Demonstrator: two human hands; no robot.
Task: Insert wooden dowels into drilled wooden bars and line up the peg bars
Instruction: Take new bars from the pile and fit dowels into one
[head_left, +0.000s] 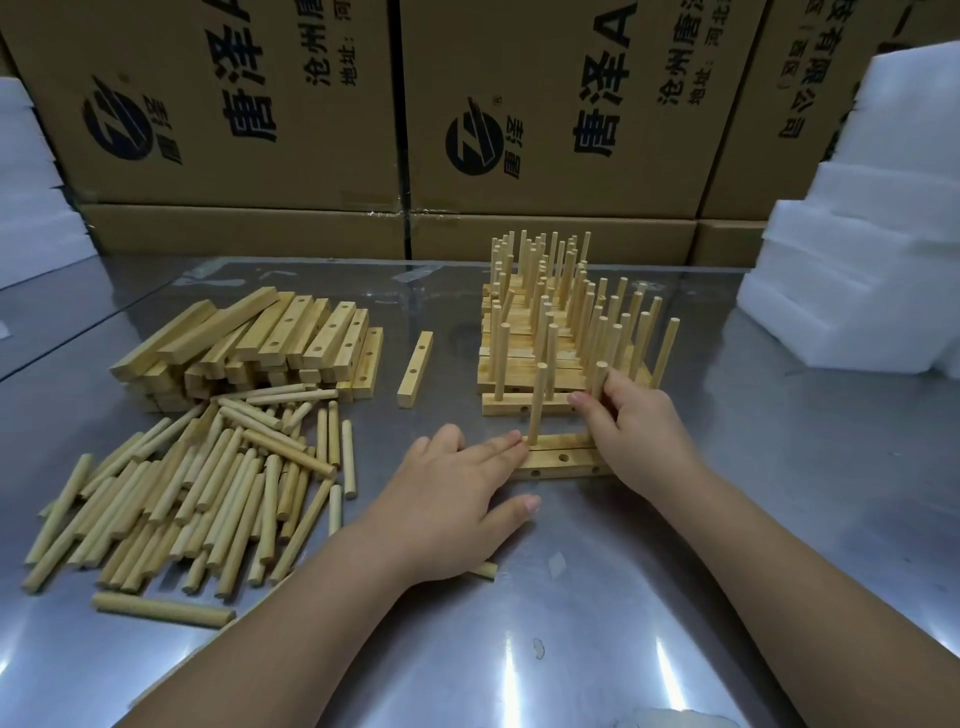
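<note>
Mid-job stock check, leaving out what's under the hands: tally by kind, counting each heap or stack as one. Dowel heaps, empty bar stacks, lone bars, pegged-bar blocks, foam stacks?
Loose dowel heap: 1
Empty bar stack: 1
Lone empty bar: 1
Pegged-bar block: 1
White foam stacks: 2
Total: 6

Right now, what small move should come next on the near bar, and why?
Probably push the gripped dowel straight down into the near bar. The right hand holds it upright at the bar's right end, a standing dowel already fills the left end, and the left hand, fingers straight, steadies the bar.
</note>
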